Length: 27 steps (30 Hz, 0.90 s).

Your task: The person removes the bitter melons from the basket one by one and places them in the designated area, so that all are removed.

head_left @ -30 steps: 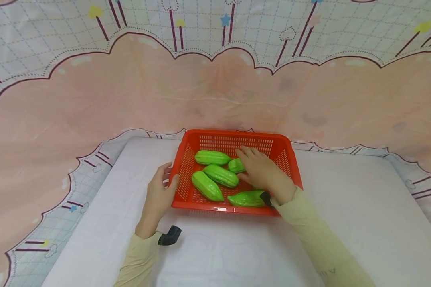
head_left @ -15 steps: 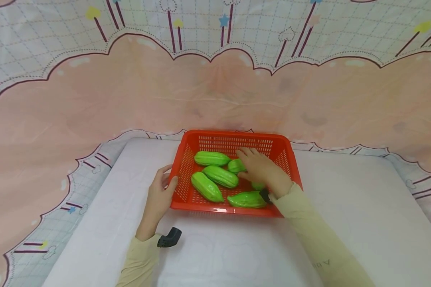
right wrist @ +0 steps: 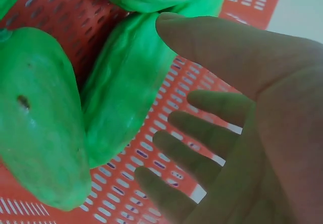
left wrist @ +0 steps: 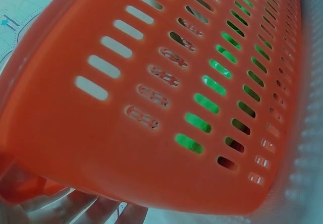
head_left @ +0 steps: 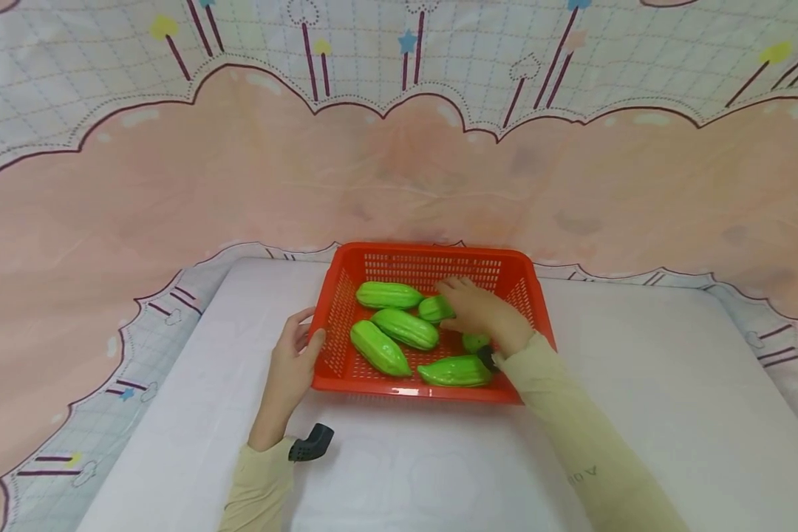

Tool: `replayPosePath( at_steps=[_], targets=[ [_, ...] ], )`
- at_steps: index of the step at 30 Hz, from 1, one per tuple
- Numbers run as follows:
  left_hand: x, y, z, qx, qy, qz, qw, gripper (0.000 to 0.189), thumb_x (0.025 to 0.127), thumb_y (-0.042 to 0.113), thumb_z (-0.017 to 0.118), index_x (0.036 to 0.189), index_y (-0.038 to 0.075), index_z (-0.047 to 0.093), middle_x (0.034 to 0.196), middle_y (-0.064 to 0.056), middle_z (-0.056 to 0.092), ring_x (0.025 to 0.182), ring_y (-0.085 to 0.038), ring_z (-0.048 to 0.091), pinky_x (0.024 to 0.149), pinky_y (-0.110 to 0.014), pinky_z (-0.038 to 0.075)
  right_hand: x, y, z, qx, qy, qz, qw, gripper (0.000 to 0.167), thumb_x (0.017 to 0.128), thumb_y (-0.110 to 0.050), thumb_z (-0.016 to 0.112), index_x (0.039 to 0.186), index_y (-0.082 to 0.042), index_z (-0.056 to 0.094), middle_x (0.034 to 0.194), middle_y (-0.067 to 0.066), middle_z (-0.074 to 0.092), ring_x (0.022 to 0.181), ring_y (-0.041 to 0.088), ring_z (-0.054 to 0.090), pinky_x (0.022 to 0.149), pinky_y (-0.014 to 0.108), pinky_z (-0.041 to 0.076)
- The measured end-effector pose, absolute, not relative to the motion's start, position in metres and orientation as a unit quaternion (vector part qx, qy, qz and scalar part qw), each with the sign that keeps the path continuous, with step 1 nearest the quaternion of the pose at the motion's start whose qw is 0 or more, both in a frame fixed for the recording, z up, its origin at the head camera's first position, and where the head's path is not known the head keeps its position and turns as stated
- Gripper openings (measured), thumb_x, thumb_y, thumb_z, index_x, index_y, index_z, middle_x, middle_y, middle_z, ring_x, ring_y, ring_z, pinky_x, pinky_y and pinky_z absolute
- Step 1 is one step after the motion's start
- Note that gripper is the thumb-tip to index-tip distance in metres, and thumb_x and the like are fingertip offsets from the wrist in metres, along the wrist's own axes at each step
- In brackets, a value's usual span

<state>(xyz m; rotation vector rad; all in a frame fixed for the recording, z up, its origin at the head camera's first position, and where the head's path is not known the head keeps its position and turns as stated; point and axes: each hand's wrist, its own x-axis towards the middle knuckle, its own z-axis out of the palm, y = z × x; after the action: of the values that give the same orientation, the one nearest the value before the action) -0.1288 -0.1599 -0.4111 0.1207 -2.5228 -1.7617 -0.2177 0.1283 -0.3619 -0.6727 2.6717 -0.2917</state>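
Observation:
A red slotted plastic basket [head_left: 419, 391] holds several green, ridged gourds [head_left: 406, 329]. My left hand [head_left: 289, 377] is at the basket's left side, thumb at the rim and fingers outside the wall; in the left wrist view its fingers [left wrist: 96, 209] show below the rim, partly hidden. Inside the basket's right half, my right hand [head_left: 485, 314] hovers with fingers spread. In the right wrist view its thumb [right wrist: 212, 40] lies over or against one long gourd [right wrist: 128, 77], while the other fingers extend along the far side, holding nothing. Contact there is unclear.
A white-covered table [head_left: 638, 384] bears the basket near its back edge. Behind it hangs a patterned pink and white cloth [head_left: 399, 170]. Black wrist devices [head_left: 311, 443] are strapped to both sleeves.
The left hand has shifted slightly toward the basket, its thumb now at the rim. My right wrist has drawn back a little, uncovering more of a gourd beneath it. The view has shifted slightly.

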Motion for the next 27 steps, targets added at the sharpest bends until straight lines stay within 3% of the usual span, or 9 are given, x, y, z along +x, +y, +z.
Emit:
replayPosePath(
  at_steps=[7,16,27],
  targets=[
    [-0.128,-0.159,-0.411,0.038,-0.817,-0.575,0.026,0.047,0.104,0.016,0.050,0.148,0.008,0.038,0.133,-0.024,0.057,0.125,-0.038,0.056,0.099,-0.054,0.050,-0.222,0.128,-0.365,-0.252,0.944,-0.107,0.182,0.064,0.095,-0.018,0.066,0.150,0.001,0.037,0.155,0.023,0.035,0.146,0.042,0.026,0.119,0.052,0.026],
    [-0.127,-0.159,-0.409,0.052,-0.813,-0.580,0.013,0.048,0.104,0.020,0.050,0.149,0.010,0.036,0.137,-0.023,0.054,0.127,-0.037,0.054,0.101,-0.053,0.049,-0.230,0.125,-0.370,-0.244,0.942,-0.099,0.207,0.062,0.097,-0.018,0.064,0.151,-0.003,0.038,0.157,0.023,0.032,0.148,0.042,0.022,0.121,0.053,0.021],
    [-0.128,-0.159,-0.411,0.047,-0.808,-0.588,0.006,0.049,0.105,0.019,0.049,0.150,0.010,0.034,0.136,-0.023,0.053,0.124,-0.037,0.055,0.101,-0.052,0.049,-0.236,0.124,-0.375,-0.252,0.944,-0.101,0.189,0.048,0.094,-0.011,0.066,0.140,-0.004,0.054,0.146,0.018,0.050,0.142,0.038,0.036,0.119,0.050,0.028]
  ],
)
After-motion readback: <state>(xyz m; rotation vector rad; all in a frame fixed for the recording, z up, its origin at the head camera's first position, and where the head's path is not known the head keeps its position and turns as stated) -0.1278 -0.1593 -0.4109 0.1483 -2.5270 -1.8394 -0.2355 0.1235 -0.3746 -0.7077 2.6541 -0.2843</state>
